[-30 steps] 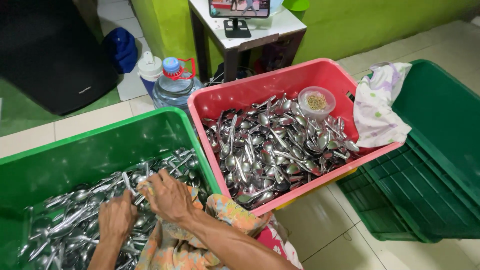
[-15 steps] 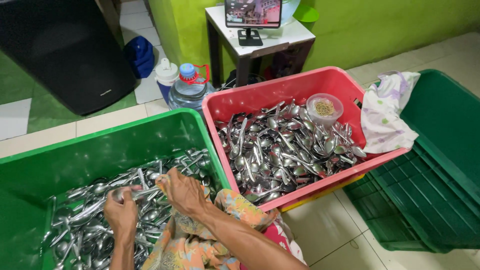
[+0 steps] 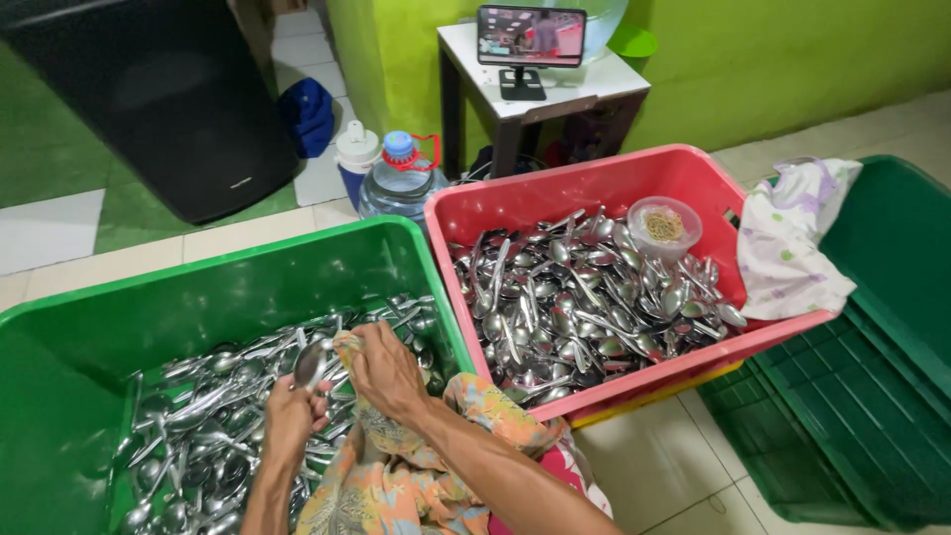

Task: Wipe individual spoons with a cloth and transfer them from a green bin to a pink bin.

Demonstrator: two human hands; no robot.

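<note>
My left hand grips a metal spoon by its handle, bowl up, over the green crate full of steel spoons. My right hand presses a patterned orange cloth against the spoon's bowl. The cloth hangs down over the crate's front edge. To the right stands a pink crate heaped with several more spoons.
A small clear tub of rubber bands sits in the pink crate, and a white floral cloth drapes over its right rim. Empty green crates lie at right. Behind are water bottles, a white stool with a phone, and a black bin.
My left hand has lifted one spoon out of the pile, and my right hand has brought the cloth onto it. The view has shifted slightly left and closer.
</note>
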